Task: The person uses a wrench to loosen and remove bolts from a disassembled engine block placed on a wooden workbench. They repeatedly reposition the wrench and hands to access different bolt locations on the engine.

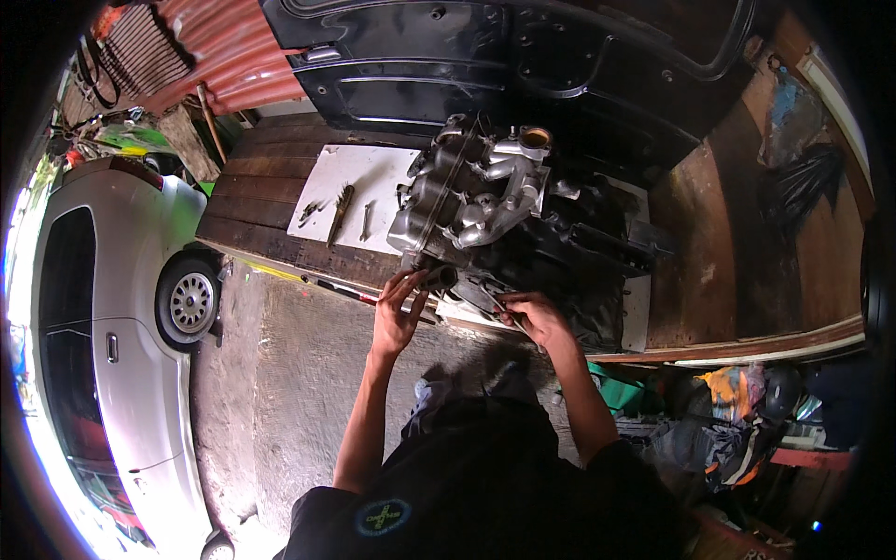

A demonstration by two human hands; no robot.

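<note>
A grey metal engine block with its intake manifold [476, 191] lies on a wooden workbench [271, 201]. My left hand [399, 313] reaches up to the block's near end, fingers spread around a dark round pipe [439, 276]. My right hand [534, 315] is closed on a thin dark tool [497, 303] pressed against the block's lower edge. The rest of the engine to the right is black [579, 257].
A white board [359, 182] on the bench carries a wire brush [341, 210] and small tools. A dark car door panel [523, 56] leans behind. A silver car [112, 308] stands at the left on concrete. Cluttered bags and cloth [737, 411] lie lower right.
</note>
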